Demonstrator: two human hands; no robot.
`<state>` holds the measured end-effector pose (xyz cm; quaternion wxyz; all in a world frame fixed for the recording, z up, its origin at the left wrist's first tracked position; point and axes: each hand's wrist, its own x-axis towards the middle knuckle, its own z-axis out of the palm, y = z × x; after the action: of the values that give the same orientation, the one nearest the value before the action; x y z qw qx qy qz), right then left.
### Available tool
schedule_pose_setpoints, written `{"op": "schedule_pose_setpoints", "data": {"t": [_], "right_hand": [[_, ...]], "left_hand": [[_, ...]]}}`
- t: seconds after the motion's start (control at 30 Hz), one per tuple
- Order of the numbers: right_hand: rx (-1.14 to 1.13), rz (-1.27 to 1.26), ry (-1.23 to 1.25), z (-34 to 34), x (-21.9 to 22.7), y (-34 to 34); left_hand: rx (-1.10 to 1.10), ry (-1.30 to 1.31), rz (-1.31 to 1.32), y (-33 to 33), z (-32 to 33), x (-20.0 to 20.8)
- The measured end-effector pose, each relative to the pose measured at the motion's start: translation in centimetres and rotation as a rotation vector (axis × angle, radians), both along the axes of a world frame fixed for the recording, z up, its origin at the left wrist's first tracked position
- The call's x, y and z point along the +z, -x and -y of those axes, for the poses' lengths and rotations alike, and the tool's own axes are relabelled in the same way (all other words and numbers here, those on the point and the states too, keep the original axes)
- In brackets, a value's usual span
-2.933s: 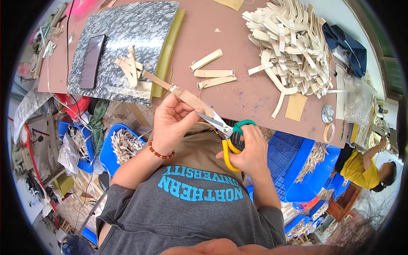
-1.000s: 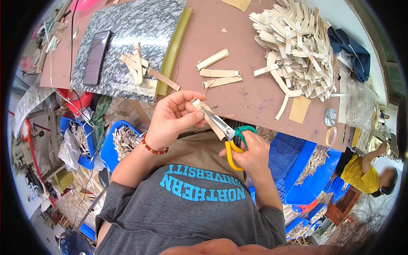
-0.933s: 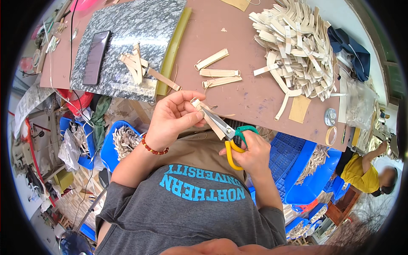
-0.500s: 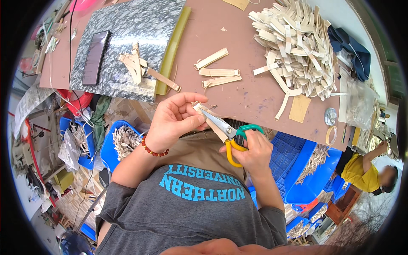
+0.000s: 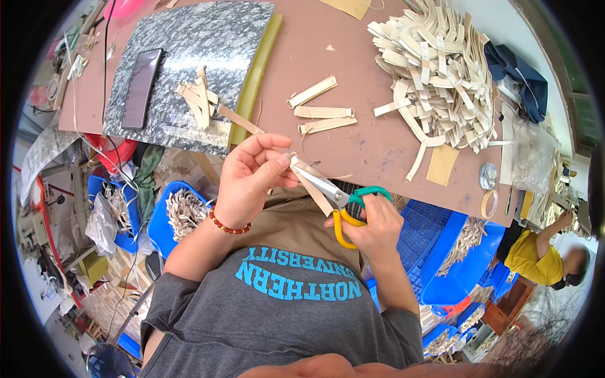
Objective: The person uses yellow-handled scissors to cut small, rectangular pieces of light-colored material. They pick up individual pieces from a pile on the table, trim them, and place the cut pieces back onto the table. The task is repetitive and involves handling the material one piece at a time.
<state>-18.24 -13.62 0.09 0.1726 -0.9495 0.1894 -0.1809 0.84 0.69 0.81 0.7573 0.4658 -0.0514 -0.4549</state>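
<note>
My left hand [image 5: 252,179] pinches the end of a pale tan strip [image 5: 313,187] just in front of my chest, at the near edge of the brown table [image 5: 365,148]. My right hand [image 5: 375,227] grips scissors [image 5: 334,195] with one green and one yellow handle loop. The blades lie along the strip, pointing toward my left fingers. Three cut strips [image 5: 321,110] lie on the table beyond my hands.
A big heap of tan strips [image 5: 441,75] fills the far right of the table. A grey marbled board [image 5: 189,57] carries a phone [image 5: 140,88] and a small strip bundle [image 5: 198,104]. Blue crates [image 5: 454,252] stand below. Another person in yellow [image 5: 545,255] works at right.
The long strip seen earliest has been cut; a piece now lies by the marbled board. My hands have drawn closer together, with the scissors on the short remaining strip.
</note>
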Motion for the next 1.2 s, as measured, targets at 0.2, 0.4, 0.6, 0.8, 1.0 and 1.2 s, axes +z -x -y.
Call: {"op": "schedule_pose_setpoints", "data": {"t": [0.2, 0.4, 0.6, 0.8, 1.0, 1.2], "right_hand": [[-0.009, 0.034, 0.025, 0.3, 0.4, -0.4], [-0.002, -0.009, 0.019, 0.4, 0.2, -0.1], [0.003, -0.009, 0.005, 0.3, -0.1, 0.0], [-0.102, 0.055, -0.242, -0.2, -0.6, 0.4], [-0.375, 0.188, -0.623, 0.1, -2.1, 2.8], [-0.454, 0.155, -0.661, 0.3, -3.2, 3.8]], "left_hand": [[0.044, -0.019, 0.021, 0.5, 0.2, 0.3], [0.043, -0.025, 0.044, 0.6, 0.2, 0.5], [0.065, -0.01, 0.05, 0.9, 0.3, 0.4], [0.078, 0.015, 0.061, 0.7, 0.5, 0.2], [0.182, -0.028, 0.31, -2.2, -1.2, 0.8], [0.268, -0.224, 0.668, -14.4, -5.2, 2.8]]}}
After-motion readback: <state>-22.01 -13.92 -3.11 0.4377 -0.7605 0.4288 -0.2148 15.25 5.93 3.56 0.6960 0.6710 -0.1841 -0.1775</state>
